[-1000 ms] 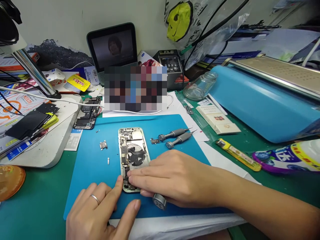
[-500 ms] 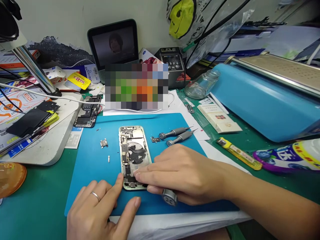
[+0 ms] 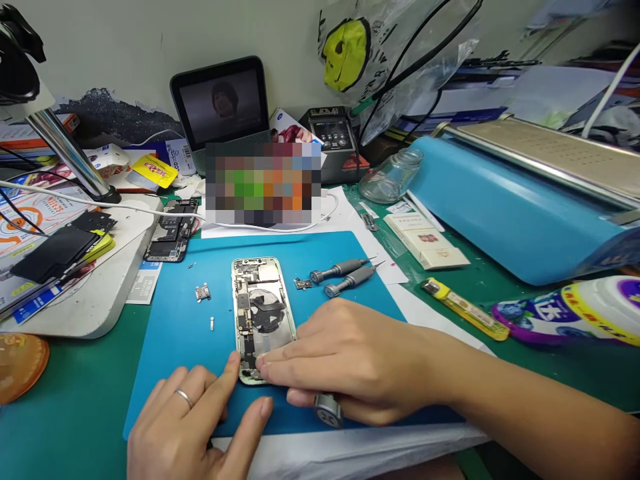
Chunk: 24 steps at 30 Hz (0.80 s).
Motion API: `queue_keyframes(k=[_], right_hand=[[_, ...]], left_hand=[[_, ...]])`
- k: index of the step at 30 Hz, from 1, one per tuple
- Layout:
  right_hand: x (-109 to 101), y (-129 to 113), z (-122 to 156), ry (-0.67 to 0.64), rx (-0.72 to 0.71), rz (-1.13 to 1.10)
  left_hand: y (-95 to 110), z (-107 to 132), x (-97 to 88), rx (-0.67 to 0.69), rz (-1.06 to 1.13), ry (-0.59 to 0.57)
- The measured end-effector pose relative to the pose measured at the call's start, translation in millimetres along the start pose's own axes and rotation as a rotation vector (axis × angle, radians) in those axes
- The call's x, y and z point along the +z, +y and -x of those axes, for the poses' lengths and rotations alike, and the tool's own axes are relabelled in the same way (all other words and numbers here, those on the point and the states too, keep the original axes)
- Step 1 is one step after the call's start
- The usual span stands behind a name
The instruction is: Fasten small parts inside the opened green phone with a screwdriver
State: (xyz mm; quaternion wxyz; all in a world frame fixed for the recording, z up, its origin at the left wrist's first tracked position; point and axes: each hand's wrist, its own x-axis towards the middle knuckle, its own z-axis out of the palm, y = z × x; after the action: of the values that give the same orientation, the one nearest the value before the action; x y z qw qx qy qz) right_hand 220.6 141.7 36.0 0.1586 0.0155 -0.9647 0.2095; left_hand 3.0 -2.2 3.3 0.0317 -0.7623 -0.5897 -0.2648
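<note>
Ref. point for all locs: phone chassis [image 3: 267,310], opened, interior facing up, flat on the blue mat [image 3: 170,347], long axis pointing away from the operator.

1. L hand [image 3: 185,423]: at lower L of chassis. Idx finger extended, tip against the chassis's lower L edge. Thumb spread well clear of idx, its tip just below the chassis's near end. Remaining fingers curled, one w/ a ring [image 3: 184,398]. Nothing was gripped btwn thumb & idx.

2. R hand [image 3: 350,363]: at lower R of chassis, covering its lower R corner. Leading fingers lay close together, tips at the lower interior. Whether they pinched a small part there could not be determined; the hand hid it. Same hand also retained a grey driver [image 3: 329,411], tucked under the curled fingers, w/ its round cap protruding toward the operator, R of the chassis's near end. Driver tip: hidden.

3. Adjacent items: metal bracket [image 3: 203,292] & small silver strip [image 3: 211,324], both L of chassis, apart from it; small dark component [image 3: 303,284], just R of chassis; two screwdrivers [image 3: 347,273], farther R, side by side, tips pointing away from chassis. Second phone assy [image 3: 171,230]: beyond chassis, upper L.
</note>
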Motion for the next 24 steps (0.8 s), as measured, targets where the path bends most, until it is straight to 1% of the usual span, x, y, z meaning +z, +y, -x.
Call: queue_keyframes(k=[4, 14, 17, 21, 24], right_hand=[[0.6, 0.5, 0.0, -0.022, 0.023, -0.011], [-4.1, 1.9, 3.2, 0.018, 0.02, -0.052], [-3.2, 2.3, 4.3, 0.042, 0.023, -0.045], [-2.8, 3.2, 5.3, 0.048, 0.025, -0.042], [-3.3, 3.4, 5.1, 0.042, 0.032, -0.023]], left_hand=[[1.2, -1.4, 0.6, -0.006, 0.002, 0.006], [1.0, 0.2, -1.2, -0.014, 0.009, 0.005], [1.4, -1.1, -2.5, -0.022, -0.023, 0.02], [1.2, -4.9, -3.7, 0.011, -0.092, 0.023], [0.5, -6.6, -2.8, 0.028, -0.096, 0.018]])
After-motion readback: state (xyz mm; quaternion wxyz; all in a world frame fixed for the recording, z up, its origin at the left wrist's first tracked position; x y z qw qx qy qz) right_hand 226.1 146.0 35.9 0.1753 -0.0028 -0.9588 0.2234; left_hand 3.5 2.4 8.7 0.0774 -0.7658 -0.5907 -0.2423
